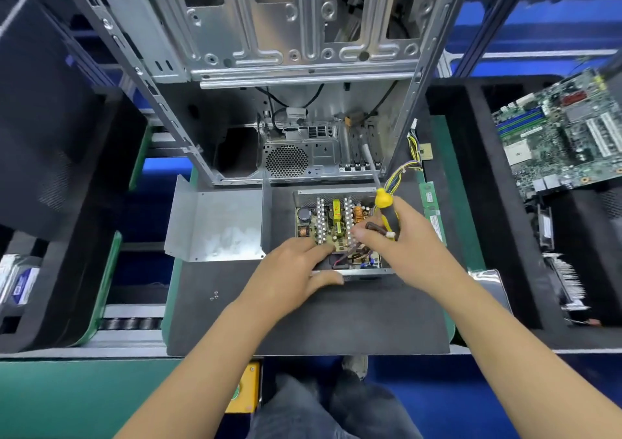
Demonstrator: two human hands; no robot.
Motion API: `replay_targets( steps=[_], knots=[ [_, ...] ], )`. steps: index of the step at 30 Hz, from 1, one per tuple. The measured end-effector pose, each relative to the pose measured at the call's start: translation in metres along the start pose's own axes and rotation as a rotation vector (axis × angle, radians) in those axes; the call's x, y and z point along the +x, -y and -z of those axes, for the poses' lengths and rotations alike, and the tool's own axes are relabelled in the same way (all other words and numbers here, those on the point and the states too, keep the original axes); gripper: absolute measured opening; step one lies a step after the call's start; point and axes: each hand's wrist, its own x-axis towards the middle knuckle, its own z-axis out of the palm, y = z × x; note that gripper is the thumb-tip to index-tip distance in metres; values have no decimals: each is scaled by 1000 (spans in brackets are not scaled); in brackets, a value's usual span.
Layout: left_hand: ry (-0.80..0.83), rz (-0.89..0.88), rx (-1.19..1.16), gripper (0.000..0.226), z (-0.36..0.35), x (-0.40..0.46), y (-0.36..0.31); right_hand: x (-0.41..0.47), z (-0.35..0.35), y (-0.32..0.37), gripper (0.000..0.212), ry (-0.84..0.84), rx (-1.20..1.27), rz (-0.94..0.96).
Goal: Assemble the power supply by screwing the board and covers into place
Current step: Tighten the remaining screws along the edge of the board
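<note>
My right hand [400, 236] holds a yellow-handled screwdriver [383, 209] over the board [333, 223], its shaft slanting away toward the computer case [303, 156], while my left hand [296, 270] rests flat-fingered on the board's near edge, steadying it.

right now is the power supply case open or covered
Open: the circuit board lies exposed in the power supply case, and the metal cover sits apart beside it.
</note>
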Motion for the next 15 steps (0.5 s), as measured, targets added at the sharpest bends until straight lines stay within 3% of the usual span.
replay_targets(
  steps=[3,9,12,15],
  knots=[
    [67,-61,128,91,-5,-3,-1,-3,5,-8,22,-84,72,-24],
    [94,-98,329,63,-6,5,0,-15,20,-28,21,-91,89,-103],
    [87,-108,365,60,-3,6,1,-18,21,-31,18,-82,165,-97],
    [84,-100,356,60,-3,7,1,-16,23,-38,13,-40,85,-118]
  ],
)
